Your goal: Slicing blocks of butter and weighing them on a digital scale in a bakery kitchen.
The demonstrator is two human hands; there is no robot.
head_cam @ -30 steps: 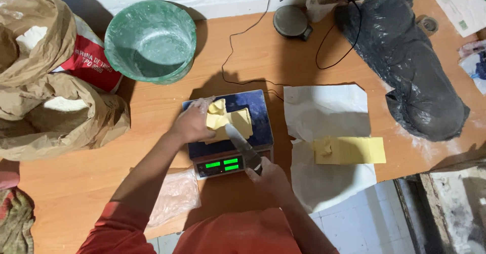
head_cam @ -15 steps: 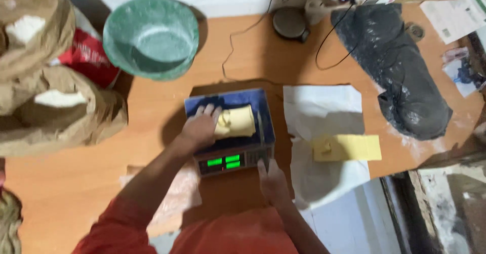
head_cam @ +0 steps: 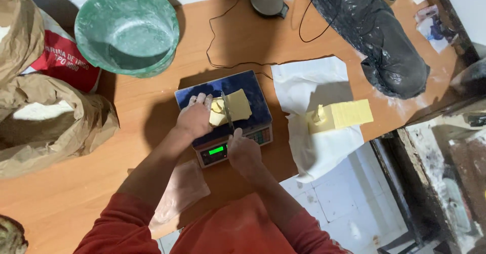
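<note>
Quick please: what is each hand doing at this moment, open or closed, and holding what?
Left hand: pressing on the butter on the scale.
Right hand: closed on the knife.

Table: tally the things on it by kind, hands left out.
Scales: 2 (blue one, round one)
Butter: 2 (on scale, on paper)
Knife: 1
Bowl: 1
Brown sacks: 2
Black bag: 1
White paper: 1
Total: 10
</note>
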